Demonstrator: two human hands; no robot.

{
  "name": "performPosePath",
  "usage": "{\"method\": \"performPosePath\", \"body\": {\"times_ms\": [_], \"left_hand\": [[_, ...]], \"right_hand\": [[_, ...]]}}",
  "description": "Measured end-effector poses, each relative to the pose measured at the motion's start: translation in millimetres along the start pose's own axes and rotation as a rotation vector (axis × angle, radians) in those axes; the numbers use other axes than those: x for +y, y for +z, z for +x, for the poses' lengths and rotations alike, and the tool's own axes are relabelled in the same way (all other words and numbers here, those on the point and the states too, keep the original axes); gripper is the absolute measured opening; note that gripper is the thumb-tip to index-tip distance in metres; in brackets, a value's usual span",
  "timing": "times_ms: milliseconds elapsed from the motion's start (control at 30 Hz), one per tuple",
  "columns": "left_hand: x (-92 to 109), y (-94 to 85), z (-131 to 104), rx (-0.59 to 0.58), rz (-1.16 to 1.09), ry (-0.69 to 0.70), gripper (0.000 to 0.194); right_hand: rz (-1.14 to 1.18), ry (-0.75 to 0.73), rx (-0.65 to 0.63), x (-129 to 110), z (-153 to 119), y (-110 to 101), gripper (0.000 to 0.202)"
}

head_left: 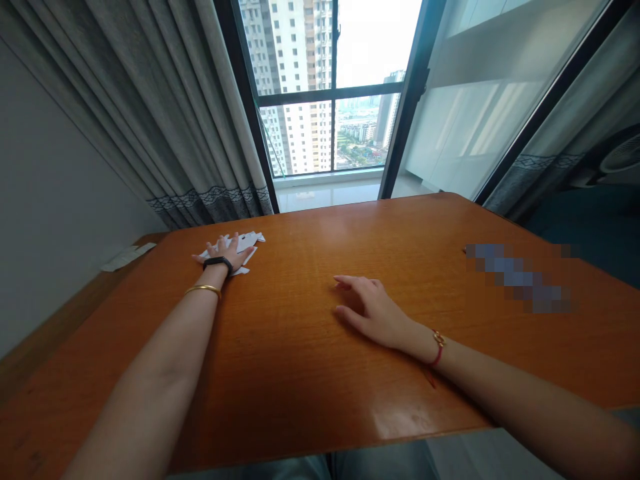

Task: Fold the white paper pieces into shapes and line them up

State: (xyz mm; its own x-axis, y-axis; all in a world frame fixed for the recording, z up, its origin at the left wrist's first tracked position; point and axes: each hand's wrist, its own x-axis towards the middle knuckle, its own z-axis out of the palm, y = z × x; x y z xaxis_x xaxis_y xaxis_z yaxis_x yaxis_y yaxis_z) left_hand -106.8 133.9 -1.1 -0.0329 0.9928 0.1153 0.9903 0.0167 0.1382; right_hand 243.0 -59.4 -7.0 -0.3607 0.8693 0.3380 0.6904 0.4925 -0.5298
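Observation:
My left hand (225,252) lies flat with its fingers spread over a loose pile of white paper pieces (249,240) at the far left of the table. One piece shows a small dark spot, and the palm hides part of the pile. A black band and a gold bangle circle that wrist. Near the middle of the wooden table (300,360), my right hand (373,310) rests with thumb and fingers apart and nothing between them.
On the right of the tabletop is a blurred-out bluish item (517,270) whose kind I cannot make out. Beyond the table's left edge lies a flat whitish sheet (127,256). A grey curtain (200,133) and a window stand behind the table.

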Motion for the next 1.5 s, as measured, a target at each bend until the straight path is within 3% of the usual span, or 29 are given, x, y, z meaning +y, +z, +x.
{"method": "performPosePath", "body": {"times_ms": [67,133,200,333,433,500,633,733,833,1067,1500], "left_hand": [[10,-2.3,-6,0.072,0.012,-0.12,0.088],[28,-5.4,-22,0.113,0.0,-0.081,0.085],[51,-10.9,-49,0.094,-0.023,0.023,0.08],[91,-26.1,-120,-0.133,-0.115,0.355,0.063],[108,-30.6,-164,-0.271,-0.202,0.609,0.056],[113,-27.9,-180,-0.236,-0.243,0.684,0.047],[117,-17.7,-191,-0.002,-0.18,0.861,0.032],[120,-13.8,-195,0.06,-0.166,1.006,0.028],[125,-13.9,-200,0.093,-0.159,1.042,0.023],[127,-17.4,-206,0.043,-0.169,1.051,0.02],[128,-16.7,-209,0.024,-0.175,1.066,0.017]], "right_hand": [[-0.012,0.005,0.003,1,0,0,0.046],[-0.016,0.017,0.017,3,0,-1,0.045],[-0.017,0.023,0.023,4,1,-1,0.042],[-0.027,0.0,0.0,3,2,-3,0.031],[-0.044,-0.058,-0.05,-1,3,-4,0.023],[-0.063,-0.113,-0.096,-4,3,-5,0.021],[-0.11,-0.187,-0.146,-11,1,-5,0.023],[-0.135,-0.219,-0.145,-15,-1,-4,0.025],[-0.131,-0.271,-0.163,-18,-3,-3,0.025],[-0.111,-0.321,-0.219,-18,-6,-3,0.023],[-0.163,-0.396,-0.2,-20,-8,1,0.027]]}}
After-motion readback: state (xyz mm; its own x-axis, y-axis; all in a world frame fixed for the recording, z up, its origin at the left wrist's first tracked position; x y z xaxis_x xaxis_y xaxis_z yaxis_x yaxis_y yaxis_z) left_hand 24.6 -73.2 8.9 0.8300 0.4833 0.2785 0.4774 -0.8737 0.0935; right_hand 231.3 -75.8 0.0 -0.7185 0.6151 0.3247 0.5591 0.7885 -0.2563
